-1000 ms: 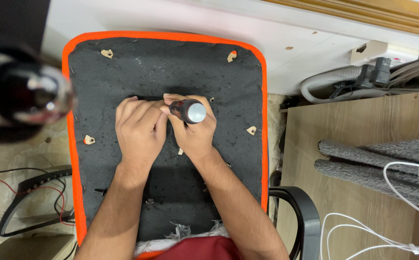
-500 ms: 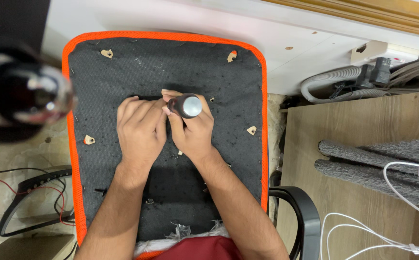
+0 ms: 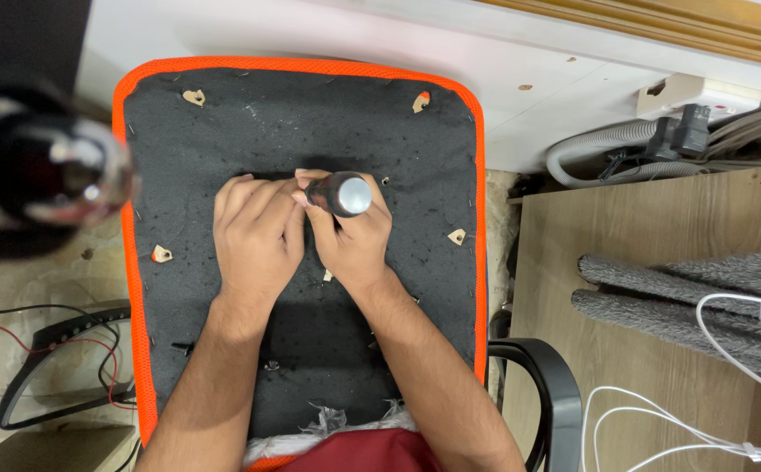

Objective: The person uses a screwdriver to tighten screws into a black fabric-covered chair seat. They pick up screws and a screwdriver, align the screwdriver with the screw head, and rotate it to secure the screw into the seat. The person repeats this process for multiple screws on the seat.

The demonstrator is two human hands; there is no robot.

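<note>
Right hand (image 3: pixel 354 240) grips the upright, silver-capped dark tool handle (image 3: pixel 343 194); left hand (image 3: pixel 256 234) fingers pressed together on black orange-edged seat panel (image 3: pixel 223 131); blurred dark object (image 3: pixel 35 179) at nine o'clock.

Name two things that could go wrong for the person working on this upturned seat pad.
The right hand grips a tool handle upright, with the left hand pressed close beside its hidden tip; a slip might jab the fingers. Staples stick up from the black fabric underside near the forearms and might scratch them.

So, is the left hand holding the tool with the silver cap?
No, the right hand grips the dark tool with the silver cap, while the left hand lies flat on the black seat underside.
</note>
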